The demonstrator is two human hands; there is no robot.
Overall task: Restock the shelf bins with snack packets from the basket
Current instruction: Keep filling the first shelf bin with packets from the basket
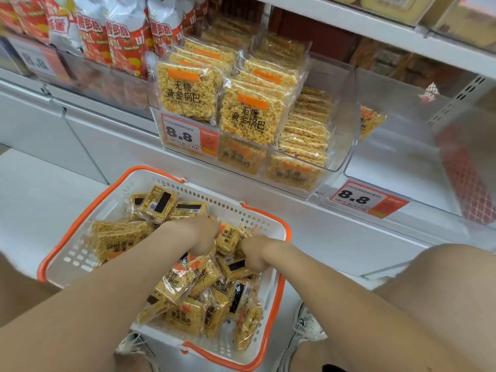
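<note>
One packet (pixel 228 237) stood upright in the pile, wedged between the two hands. The left hand (pixel 205 234) touched it from nine o'clock. Its fingers were bent down out of sight, so whether they gripped anything could not be told. The right hand (pixel 255 255) was curled round the packet's edge at three o'clock, thumb up.

Both hands were inside the basket (pixel 77 256), white with orange handles, which sat on a white surface (pixel 40 200) before a white shelf base (pixel 335 237). More snack packets (pixel 185 285) lay jumbled in it.

At twelve o'clock from the hands a clear bin (pixel 347 124) held the same packets in upright rows, with a price tag (pixel 182 135) on its front. At two o'clock a second bin (pixel 402 146) showed a lone packet (pixel 371 122). Red bags (pixel 120 44) filled the bin at eleven o'clock.
</note>
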